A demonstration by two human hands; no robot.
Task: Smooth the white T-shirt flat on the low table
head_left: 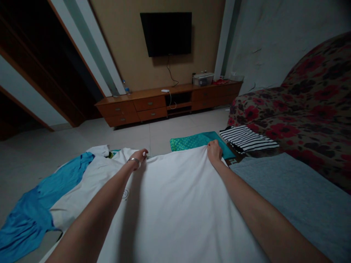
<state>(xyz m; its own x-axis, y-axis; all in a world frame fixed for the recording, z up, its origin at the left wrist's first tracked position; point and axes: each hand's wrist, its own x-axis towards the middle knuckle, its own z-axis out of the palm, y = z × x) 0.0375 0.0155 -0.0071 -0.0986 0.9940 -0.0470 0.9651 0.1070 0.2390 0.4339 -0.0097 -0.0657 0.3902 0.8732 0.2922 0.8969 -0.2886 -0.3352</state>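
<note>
Bare forearms, no sleeves; a silver bangle [134,160] circles the left wrist.

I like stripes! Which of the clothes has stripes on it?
The black-and-white striped garment, folded beside the floral sofa; the others are plain.

**Garments spread before the cabinet**

The spread shirt [175,204] lies in the middle, nearest the person. Both hands rest at its far edge, the left hand [140,156] near the left corner, the right hand [214,151] near the right. A loose garment [30,208] trails off to the shirt's left. A folded cloth [197,140] lies just beyond the far edge, with a striped piece [246,138] to its right, beside the sofa [309,109]. Another cloth [296,197] lies right of the shirt. Behind everything, a low cabinet [167,102] stands against the wall under a television [166,33].
</note>
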